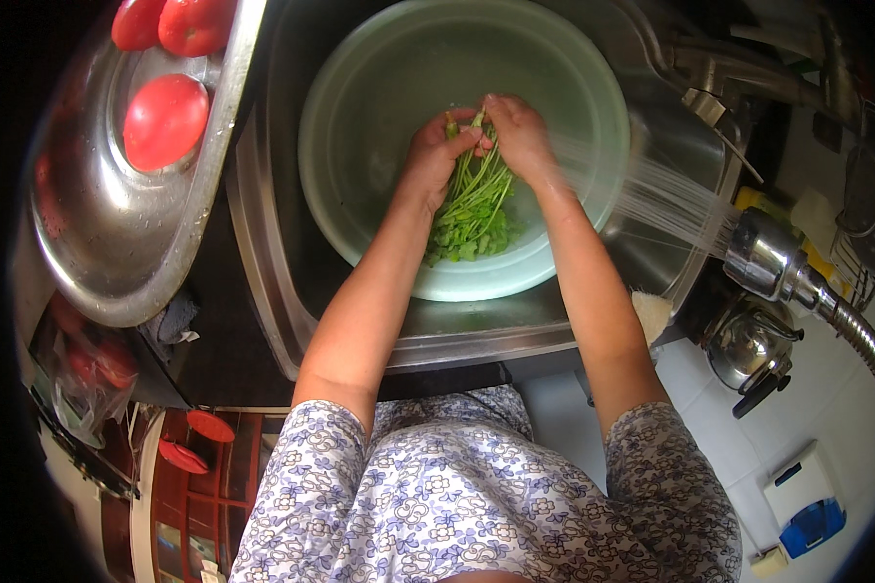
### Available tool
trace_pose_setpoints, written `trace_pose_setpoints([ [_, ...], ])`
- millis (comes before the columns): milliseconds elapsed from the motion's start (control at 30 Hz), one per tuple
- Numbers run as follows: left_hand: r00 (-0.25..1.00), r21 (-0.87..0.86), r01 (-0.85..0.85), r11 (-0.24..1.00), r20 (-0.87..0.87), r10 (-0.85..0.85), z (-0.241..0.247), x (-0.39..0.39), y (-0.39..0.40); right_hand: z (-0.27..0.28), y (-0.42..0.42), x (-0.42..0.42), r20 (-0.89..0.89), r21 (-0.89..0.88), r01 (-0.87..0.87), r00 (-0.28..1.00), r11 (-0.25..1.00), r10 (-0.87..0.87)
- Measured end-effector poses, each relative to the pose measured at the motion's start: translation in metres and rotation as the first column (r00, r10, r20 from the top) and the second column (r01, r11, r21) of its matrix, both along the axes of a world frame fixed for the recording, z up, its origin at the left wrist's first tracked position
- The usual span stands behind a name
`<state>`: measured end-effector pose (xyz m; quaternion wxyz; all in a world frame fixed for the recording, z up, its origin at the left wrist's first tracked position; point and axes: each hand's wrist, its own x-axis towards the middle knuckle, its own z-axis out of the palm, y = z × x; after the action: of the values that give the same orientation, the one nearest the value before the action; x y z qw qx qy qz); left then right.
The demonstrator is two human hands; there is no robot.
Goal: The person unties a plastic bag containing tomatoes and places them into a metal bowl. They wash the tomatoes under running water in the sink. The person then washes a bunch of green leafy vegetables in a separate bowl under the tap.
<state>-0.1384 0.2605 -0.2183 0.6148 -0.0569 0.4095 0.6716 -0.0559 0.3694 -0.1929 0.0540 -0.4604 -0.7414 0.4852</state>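
A bunch of leafy green herbs (474,218) hangs stems up from my two hands, its leaves pointing toward me, inside a pale green plastic basin (481,280). My left hand (441,149) has its fingers and thumb around the stem ends. Close against it, my right hand (514,135) pinches the stems near their tips. The basin stands in a stainless steel sink (281,218). From the right, a chrome spray head (762,251) on a flexible hose sprays water across my right wrist into the basin.
At upper left a steel bowl (102,248) holds several red tomatoes (166,122). A tap (707,106) with a lever is at upper right. A cloth (651,315) lies on the sink's near right edge. A metal kettle (749,346) is at right, and a plastic bag (84,386) at lower left.
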Motion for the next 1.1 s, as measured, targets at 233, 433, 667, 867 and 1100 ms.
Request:
trace_pose_setpoints([
  [233,0.996,-0.062,-0.07,0.996,0.052,0.073,0.001,0.002,-0.005,-0.002,0.003,0.007,0.059,-0.025,-0.021,0.998,0.999,0.022],
  [433,0.999,-0.012,0.008,1.0,0.039,-0.008,-0.006,0.001,-0.005,-0.007,0.001,0.004,-0.067,0.018,-0.057,0.996,0.998,0.058],
  [667,0.989,-0.041,-0.01,0.999,0.15,0.016,-0.007,-0.001,-0.008,-0.005,0.003,0.007,-0.089,-0.019,0.012,0.996,1.0,-0.014],
  [867,0.988,-0.007,-0.025,1.0,0.152,0.026,-0.01,0.004,-0.004,-0.007,0.004,0.006,-0.091,0.113,-0.127,0.986,0.985,0.138],
  [1100,0.973,-0.159,-0.223,0.962,-0.106,0.208,0.004,0.011,0.001,-0.003,0.011,0.006,-0.135,0.071,-0.193,0.97,0.979,0.201],
])
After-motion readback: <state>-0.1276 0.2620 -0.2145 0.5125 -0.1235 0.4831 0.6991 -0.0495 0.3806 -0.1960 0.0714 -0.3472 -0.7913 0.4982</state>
